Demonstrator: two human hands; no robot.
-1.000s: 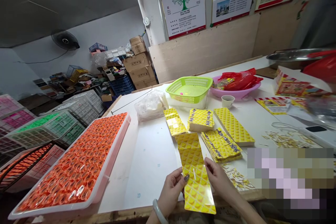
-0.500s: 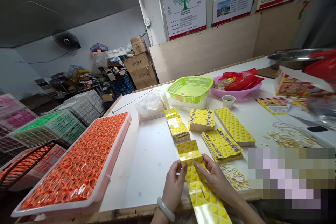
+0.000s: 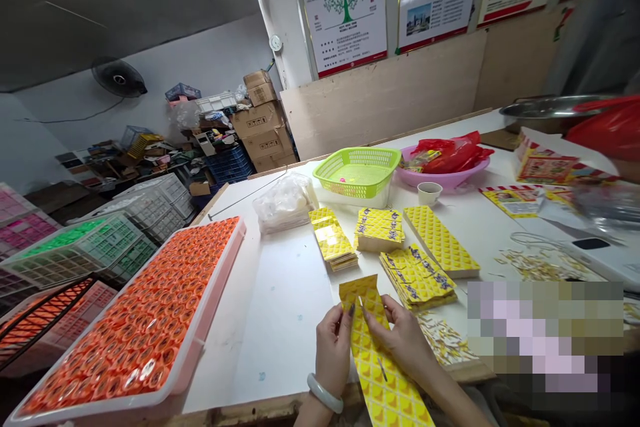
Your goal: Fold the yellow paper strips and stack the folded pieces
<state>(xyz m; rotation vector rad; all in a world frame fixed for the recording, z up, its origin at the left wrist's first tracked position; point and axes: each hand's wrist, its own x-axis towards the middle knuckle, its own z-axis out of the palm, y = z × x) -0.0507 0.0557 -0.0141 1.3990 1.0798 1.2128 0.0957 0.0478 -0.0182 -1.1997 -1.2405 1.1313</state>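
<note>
A yellow foil sachet strip (image 3: 385, 373) runs toward six o'clock, gripped near its upper end by the left hand (image 3: 333, 347) and right hand (image 3: 400, 340), both pinching it, with stacked sachets (image 3: 417, 278) just beyond at twelve o'clock.

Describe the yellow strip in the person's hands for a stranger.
On the white table, right of the pink plastic tray, find the glossy yellow patterned strip. Unlike the stacked yellow packets beyond it, this long piece is held by the left hand and right hand.
</note>
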